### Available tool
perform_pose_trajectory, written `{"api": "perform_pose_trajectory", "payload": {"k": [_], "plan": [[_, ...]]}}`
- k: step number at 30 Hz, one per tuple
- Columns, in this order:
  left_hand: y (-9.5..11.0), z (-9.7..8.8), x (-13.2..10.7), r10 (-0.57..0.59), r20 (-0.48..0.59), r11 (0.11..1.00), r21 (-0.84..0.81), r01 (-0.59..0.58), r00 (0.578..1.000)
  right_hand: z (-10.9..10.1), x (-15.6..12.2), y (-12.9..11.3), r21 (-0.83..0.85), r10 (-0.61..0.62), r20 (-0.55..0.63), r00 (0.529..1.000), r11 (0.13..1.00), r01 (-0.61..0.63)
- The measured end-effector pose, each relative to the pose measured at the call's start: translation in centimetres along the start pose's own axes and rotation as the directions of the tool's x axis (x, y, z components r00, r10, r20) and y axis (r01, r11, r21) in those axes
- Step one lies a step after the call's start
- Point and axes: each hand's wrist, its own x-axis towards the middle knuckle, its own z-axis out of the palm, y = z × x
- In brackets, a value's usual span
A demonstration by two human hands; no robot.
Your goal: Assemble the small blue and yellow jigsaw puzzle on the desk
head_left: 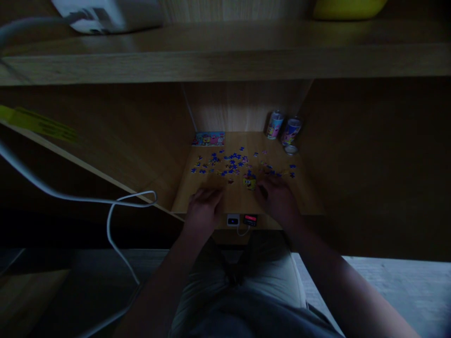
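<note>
- Across the wooden tabletop (pixel 229 199), I see loose jigsaw pieces (pixel 233 165) scattered, many blue, densest around the middle.
- Near the front edge, a small joined SpongeBob puzzle section (pixel 249 182) lies just left of the right hand (pixel 276 193).
- That hand's fingers curl inward with a narrow gap by the thumb; in this dim light I can't tell whether they pinch a piece.
- I see the left hand (pixel 205 205) at the front edge, fingers loosely bent, well apart from the section; whether it holds anything, I cannot tell.
- Behind, a SpongeBob picture card (pixel 208 139) occupies the left corner; two printed tins (pixel 274 126) stand right, a round lid (pixel 291 150) before them.
</note>
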Motion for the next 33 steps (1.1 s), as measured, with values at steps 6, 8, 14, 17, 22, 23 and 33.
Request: {"api": "perform_pose_trajectory", "payload": {"k": [6, 8, 14, 17, 22, 23, 33], "plan": [[-1.1, -0.1, 1.6, -0.062, -0.036, 0.997, -0.044, 0.06, 0.997, 0.1, 0.0, 0.0, 0.007, 0.027, -0.004, 1.0, 1.0, -0.027], [-1.6, -0.1, 2.7, -0.108, 0.003, 0.994, -0.023, 0.108, 0.994, 0.1, 0.0, 0.0, 0.007, 0.022, 0.004, 1.0, 1.0, -0.022], [-2.1, -0.6, 4.6, -0.105, 0.164, 0.986, -0.109, 0.124, 0.981, 0.0, 0.0, -0.1, 0.029, -0.012, 0.0, 1.0, 1.0, 0.012], [-2.4, -1.1, 4.9, -0.073, 0.209, 0.976, -0.185, 0.113, 0.975, 0.0, 0.1, -0.1, 0.031, -0.025, 0.01, 1.0, 0.999, 0.024], [-2.1, -0.1, 4.7, 0.021, 0.236, 0.952, -0.303, 0.053, 0.972, 0.1, 0.1, -0.1, 0.029, -0.026, 0.026, 0.999, 0.999, 0.025], [-1.9, 0.4, 4.7, 0.045, 0.22, 0.945, -0.325, 0.03, 0.974, 0.1, 0.1, -0.1, 0.027, -0.026, 0.029, 0.999, 0.999, 0.025], [0.6, 3.7, 6.7, 0.152, 0.088, 0.942, -0.314, -0.118, 0.985, -0.4, 0.3, -0.3, 0.007, -0.037, 0.043, 0.998, 0.999, 0.037]]}}
